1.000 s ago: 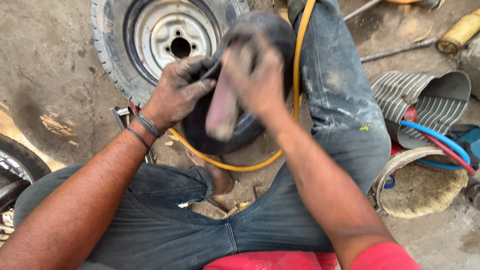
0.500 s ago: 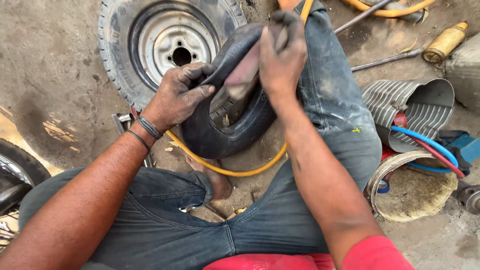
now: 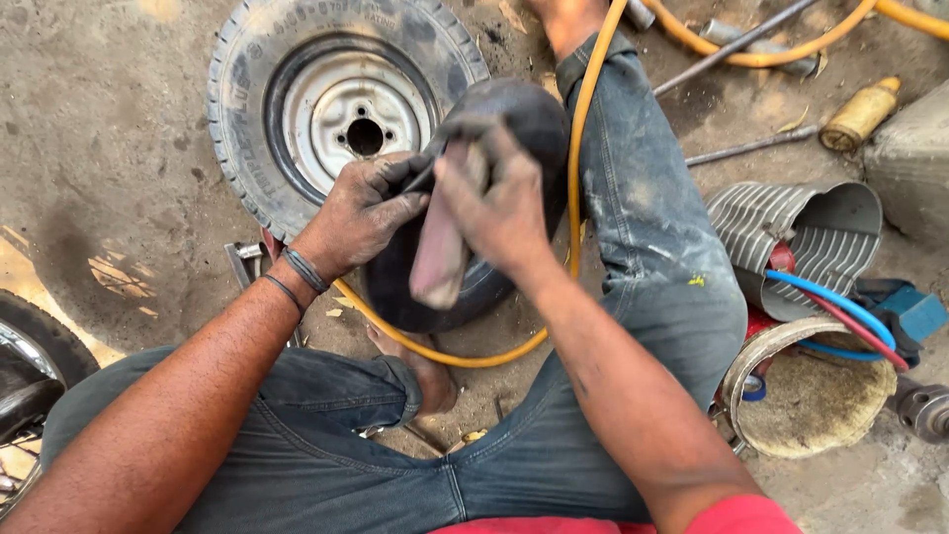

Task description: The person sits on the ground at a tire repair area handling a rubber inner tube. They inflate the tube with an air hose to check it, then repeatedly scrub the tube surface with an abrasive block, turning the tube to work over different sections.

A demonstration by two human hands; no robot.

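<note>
Since half a second ago, the right hand point(image 3: 499, 203) has been lowered from the top of the black inner tube point(image 3: 514, 124), with a pinkish-grey strip point(image 3: 440, 247) now grasped along the tube's face, long axis running toward the body. The left hand point(image 3: 366, 213) is clamped on the tube's left edge, just before the wheel point(image 3: 326, 109) lying on the ground.

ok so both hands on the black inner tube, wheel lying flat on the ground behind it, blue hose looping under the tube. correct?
Not quite: the hose looping under the inner tube is yellow, not blue, as the head view shows. The blue one lies off to the side by the round tub. The rest holds: left hand and right hand both grip the tube, and the wheel lies flat behind it.
</note>
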